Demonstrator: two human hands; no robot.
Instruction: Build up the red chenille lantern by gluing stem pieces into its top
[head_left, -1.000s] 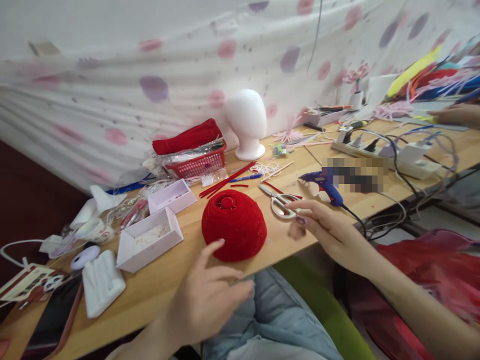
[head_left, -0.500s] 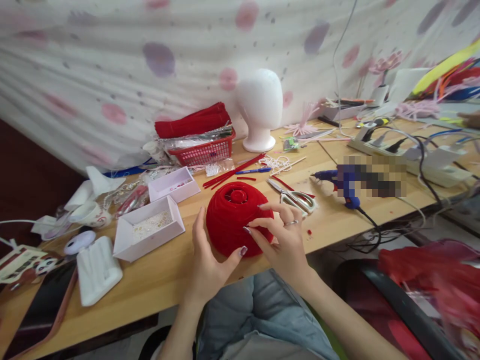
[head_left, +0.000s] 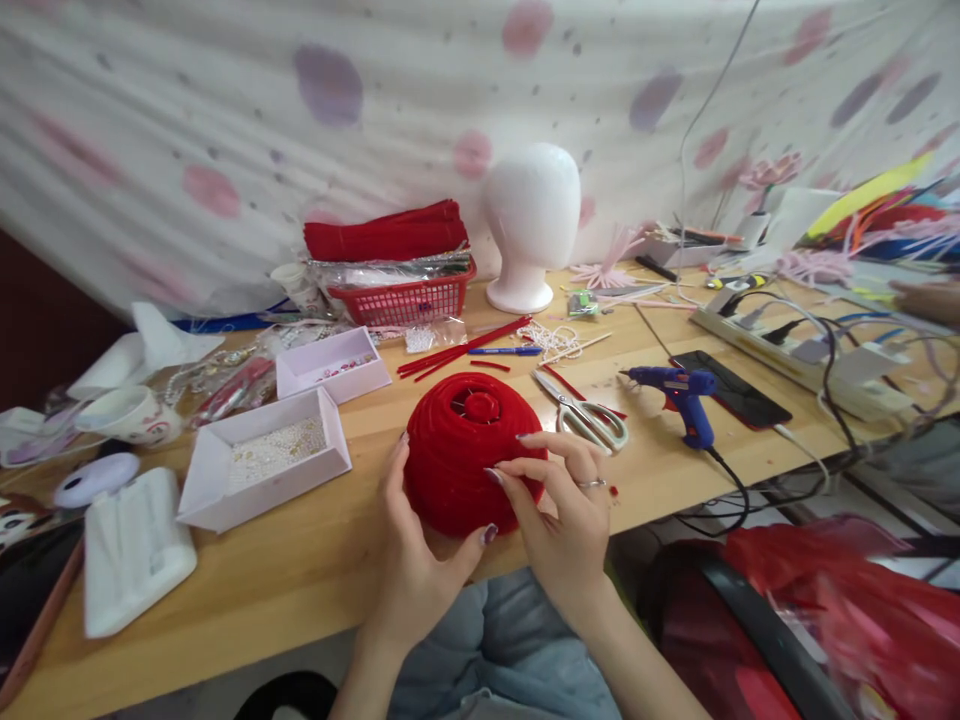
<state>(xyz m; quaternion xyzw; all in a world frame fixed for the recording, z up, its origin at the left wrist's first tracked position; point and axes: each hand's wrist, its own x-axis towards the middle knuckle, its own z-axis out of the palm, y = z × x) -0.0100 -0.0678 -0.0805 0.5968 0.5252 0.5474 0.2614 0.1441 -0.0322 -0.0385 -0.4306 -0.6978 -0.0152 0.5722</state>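
Note:
A red fuzzy dome (head_left: 465,470), apparently wound from chenille stems, sits near the table's front edge. It has a hole at the top with a round red piece and thin spokes inside. My left hand (head_left: 416,550) cups the dome's left and front side, fingers on its left wall and thumb at its lower front. My right hand (head_left: 566,500), with a ring on one finger, rests its bent fingertips on the dome's right side. Behind the dome lie red chenille stems (head_left: 465,350) and a blue pen (head_left: 506,351). Scissors (head_left: 585,415) lie just right of it.
A blue glue gun (head_left: 679,385) and a phone (head_left: 735,390) lie right, before a power strip (head_left: 795,360) with cables. White boxes (head_left: 262,455) of beads stand left. A foam head (head_left: 531,220) and red basket (head_left: 412,300) stand behind. Another person's hand (head_left: 930,300) shows far right.
The view has shifted a little, so the table items at left sit further left. Both hands stay on the dome; its top opening shows slightly more toward me.

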